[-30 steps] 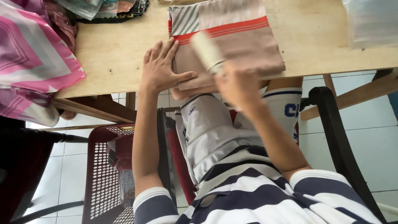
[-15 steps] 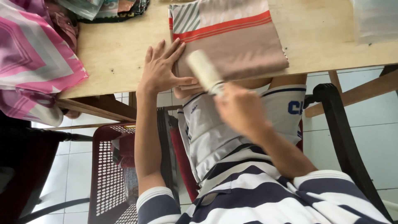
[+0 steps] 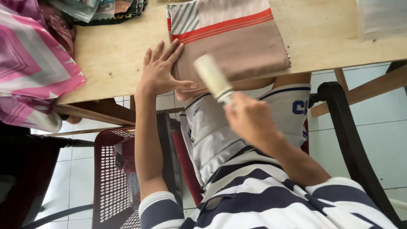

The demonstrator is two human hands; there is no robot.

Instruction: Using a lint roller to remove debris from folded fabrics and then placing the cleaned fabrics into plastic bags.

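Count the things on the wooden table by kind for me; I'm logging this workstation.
Folded brown cloth with orange stripe, pressed by the left hand: 1
Cream lint roller, held by the right hand: 1
Pink and white patterned fabric: 1
Heap of mixed cloths at the far edge: 1
Pale folded cloth at the right corner: 1
Total: 5

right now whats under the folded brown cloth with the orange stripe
The folded cloth lies on the wooden table, its near edge at the table's edge. The left hand presses its left side. Whatever lies beneath it is covered.
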